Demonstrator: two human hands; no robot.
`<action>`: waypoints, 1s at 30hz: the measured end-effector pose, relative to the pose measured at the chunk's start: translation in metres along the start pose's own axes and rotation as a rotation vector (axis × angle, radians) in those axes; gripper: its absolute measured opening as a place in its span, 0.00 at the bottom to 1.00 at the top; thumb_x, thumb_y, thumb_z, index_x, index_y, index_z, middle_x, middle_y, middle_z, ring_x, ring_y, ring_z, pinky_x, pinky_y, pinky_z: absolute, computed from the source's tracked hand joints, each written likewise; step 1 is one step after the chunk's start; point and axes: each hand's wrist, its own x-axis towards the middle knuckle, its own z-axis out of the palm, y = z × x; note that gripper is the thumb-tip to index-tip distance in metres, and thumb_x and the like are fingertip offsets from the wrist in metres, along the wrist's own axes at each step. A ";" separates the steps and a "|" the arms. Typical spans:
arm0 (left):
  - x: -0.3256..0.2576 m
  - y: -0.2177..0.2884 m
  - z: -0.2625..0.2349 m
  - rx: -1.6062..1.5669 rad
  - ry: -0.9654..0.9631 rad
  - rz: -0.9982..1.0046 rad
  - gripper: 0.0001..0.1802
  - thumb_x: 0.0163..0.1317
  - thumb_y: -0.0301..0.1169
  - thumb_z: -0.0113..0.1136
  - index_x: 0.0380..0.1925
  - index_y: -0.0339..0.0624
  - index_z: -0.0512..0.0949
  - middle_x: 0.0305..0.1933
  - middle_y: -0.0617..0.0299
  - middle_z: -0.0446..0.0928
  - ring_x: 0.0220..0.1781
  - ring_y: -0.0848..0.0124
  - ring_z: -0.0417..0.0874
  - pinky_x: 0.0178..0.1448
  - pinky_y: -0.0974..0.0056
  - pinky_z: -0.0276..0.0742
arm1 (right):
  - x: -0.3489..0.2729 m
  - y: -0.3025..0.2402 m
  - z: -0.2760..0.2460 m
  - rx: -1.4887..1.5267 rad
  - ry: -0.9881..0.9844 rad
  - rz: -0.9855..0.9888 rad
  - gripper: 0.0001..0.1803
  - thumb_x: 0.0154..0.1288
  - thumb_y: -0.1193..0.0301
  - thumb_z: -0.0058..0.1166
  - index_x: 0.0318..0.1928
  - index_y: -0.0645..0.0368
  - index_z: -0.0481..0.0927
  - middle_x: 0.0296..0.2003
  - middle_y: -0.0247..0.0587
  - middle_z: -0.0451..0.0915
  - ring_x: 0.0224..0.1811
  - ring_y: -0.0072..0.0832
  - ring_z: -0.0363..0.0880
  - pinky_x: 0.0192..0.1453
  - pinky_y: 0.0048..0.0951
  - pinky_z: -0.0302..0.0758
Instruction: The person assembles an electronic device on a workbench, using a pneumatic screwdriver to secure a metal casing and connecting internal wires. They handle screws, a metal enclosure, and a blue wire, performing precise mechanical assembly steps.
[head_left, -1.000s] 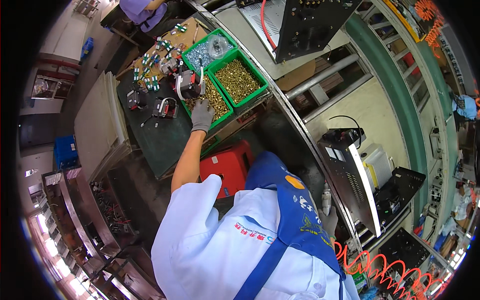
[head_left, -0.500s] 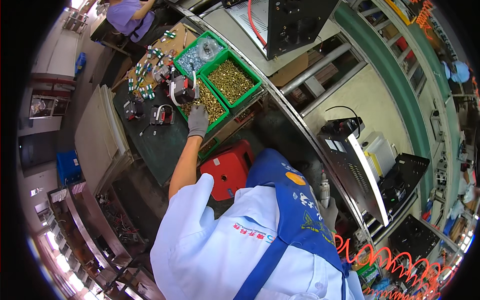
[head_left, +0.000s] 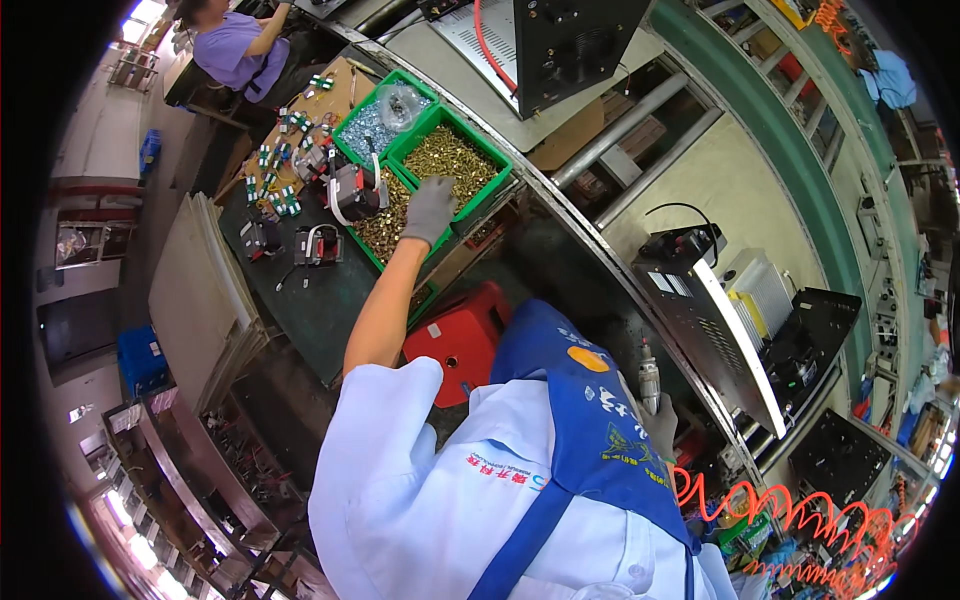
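Note:
My left hand (head_left: 430, 208), in a grey glove, hangs over the edge between two green bins. Its fingers curl downward; whatever they hold is hidden. The right-hand bin (head_left: 506, 168) is filled with small brass-coloured screws (head_left: 450, 160), and the one beside it holds larger brass-coloured fasteners (head_left: 385, 232). My right hand (head_left: 661, 428), also gloved, is low at my right side, wrapped round a silver power screwdriver (head_left: 649, 378) with its bit pointing away from me. A red and black component with a pale handle (head_left: 352, 192) rests by the bins, left of my left hand.
Another green bin (head_left: 345, 140) holds silvery hardware and a plastic bag. Small green-and-white parts (head_left: 285, 200) lie on the bench's far left. A red box (head_left: 462, 345) sits below. Black metal housings (head_left: 575, 50) stand along the right line. An orange coiled hose (head_left: 790, 510) hangs lower right.
My left hand has moved right, from the bin of larger brass fasteners to the edge of the bin of small screws. My right hand keeps hold of the power screwdriver.

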 end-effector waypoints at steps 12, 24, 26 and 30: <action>0.071 -0.013 0.064 -0.001 -0.282 0.044 0.24 0.60 0.30 0.63 0.58 0.52 0.77 0.53 0.41 0.78 0.52 0.41 0.82 0.56 0.43 0.80 | -0.032 0.002 0.003 0.078 0.119 0.112 0.21 0.62 0.66 0.69 0.51 0.62 0.78 0.37 0.57 0.85 0.41 0.48 0.87 0.46 0.41 0.79; 0.072 -0.022 0.074 -1.014 -0.015 -0.541 0.13 0.63 0.27 0.61 0.48 0.37 0.80 0.35 0.54 0.84 0.36 0.58 0.87 0.44 0.61 0.85 | -0.043 0.020 0.004 0.148 0.143 0.170 0.21 0.61 0.68 0.68 0.51 0.63 0.77 0.37 0.56 0.85 0.42 0.45 0.87 0.46 0.41 0.79; 0.072 -0.014 0.073 -1.530 0.032 -0.630 0.07 0.67 0.23 0.56 0.44 0.37 0.77 0.35 0.58 0.80 0.37 0.65 0.84 0.40 0.68 0.83 | -0.046 0.021 0.001 0.119 0.147 0.180 0.21 0.61 0.68 0.68 0.51 0.63 0.77 0.37 0.56 0.85 0.42 0.46 0.87 0.46 0.41 0.79; 0.060 -0.036 0.069 -2.193 0.036 -0.608 0.07 0.67 0.19 0.48 0.40 0.37 0.75 0.39 0.55 0.80 0.40 0.65 0.83 0.39 0.66 0.81 | -0.048 0.044 0.001 0.132 0.152 0.178 0.21 0.60 0.69 0.68 0.51 0.62 0.77 0.38 0.57 0.85 0.43 0.48 0.87 0.47 0.41 0.79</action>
